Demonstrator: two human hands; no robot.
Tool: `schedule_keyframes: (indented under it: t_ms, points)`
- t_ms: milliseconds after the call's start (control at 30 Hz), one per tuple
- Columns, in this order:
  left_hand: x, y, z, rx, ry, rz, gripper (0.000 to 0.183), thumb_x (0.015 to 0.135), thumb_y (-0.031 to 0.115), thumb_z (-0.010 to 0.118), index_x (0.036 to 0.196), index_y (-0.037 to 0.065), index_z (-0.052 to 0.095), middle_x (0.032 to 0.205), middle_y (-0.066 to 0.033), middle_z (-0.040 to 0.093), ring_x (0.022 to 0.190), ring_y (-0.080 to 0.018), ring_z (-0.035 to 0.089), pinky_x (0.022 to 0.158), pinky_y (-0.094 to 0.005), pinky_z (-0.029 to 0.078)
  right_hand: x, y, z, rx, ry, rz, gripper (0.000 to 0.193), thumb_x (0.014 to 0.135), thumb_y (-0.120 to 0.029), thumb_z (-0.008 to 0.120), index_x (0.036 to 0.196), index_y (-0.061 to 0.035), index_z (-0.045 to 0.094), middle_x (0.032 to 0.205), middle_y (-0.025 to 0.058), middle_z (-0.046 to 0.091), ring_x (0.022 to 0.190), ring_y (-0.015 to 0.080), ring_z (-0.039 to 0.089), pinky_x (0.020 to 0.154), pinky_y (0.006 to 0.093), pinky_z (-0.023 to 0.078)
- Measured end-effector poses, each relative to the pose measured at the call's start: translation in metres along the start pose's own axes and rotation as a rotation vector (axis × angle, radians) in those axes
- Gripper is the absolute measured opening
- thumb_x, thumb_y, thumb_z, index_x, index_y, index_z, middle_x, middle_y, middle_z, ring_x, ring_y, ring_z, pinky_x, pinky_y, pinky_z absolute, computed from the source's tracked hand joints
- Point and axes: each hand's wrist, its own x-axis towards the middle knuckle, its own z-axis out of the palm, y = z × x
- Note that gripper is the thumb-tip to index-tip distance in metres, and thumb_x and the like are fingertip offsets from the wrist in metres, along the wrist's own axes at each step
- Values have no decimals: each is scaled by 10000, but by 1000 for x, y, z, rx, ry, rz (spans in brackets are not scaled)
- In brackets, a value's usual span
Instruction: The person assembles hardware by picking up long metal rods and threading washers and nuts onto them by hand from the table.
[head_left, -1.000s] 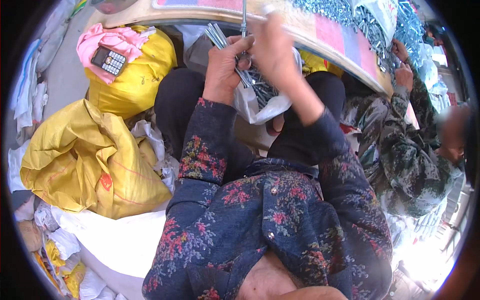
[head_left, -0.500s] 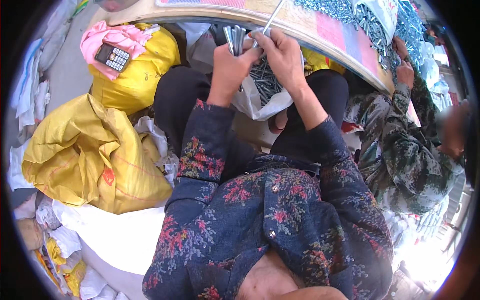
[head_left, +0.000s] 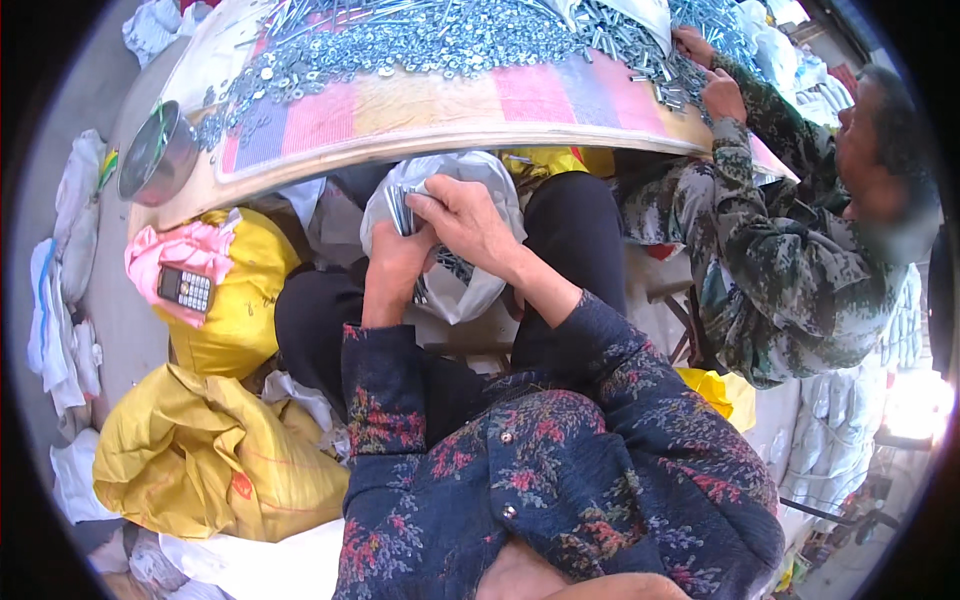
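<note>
Over my lap, my left hand (head_left: 398, 258) is wrapped round a bundle of slim metal rods (head_left: 401, 205), whose ends stick out above and below the fist. My right hand (head_left: 468, 222) is closed at the upper part of that same bundle, thumb and fingers pressing on the rods. Between my knees, behind and beneath both hands, a white plastic bag (head_left: 497, 180) hangs open. More metal rods (head_left: 455, 265) lie in it, partly hidden by my right wrist.
Washers (head_left: 400, 45) and metal sleeves (head_left: 630, 50) are heaped on the table (head_left: 440, 105). A metal bowl (head_left: 160, 155) stands at its left end. Yellow sacks (head_left: 200, 460) and a phone (head_left: 186, 288) on pink cloth lie left. A co-worker in camouflage (head_left: 790, 240) sits right, hands at the heap.
My view has tilted up, showing more of the table. The long rod in my right hand no longer sticks out; that hand has come onto the bundle in my left.
</note>
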Motion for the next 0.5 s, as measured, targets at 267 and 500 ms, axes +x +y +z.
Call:
schedule_keyframes:
  t_ms: [267, 500]
  points:
    - [-4, 11, 24, -407, -353, -137, 317, 964, 287, 545, 932, -20, 617, 665, -48, 554, 516, -90, 462, 487, -212, 358, 40, 42, -53, 294, 299, 316, 275, 934, -204, 544, 873, 35, 667, 763, 61, 665, 725, 95, 594, 680, 280, 483]
    - [17, -4, 19, -631, -373, -278, 200, 935, 171, 580, 890, -19, 623, 623, -29, 544, 458, -48, 422, 387, -165, 315, 95, 105, -144, -348, 361, 232, 366, 850, -367, 606, 828, -3, 629, 792, 189, 649, 743, 304, 623, 672, 438, 471]
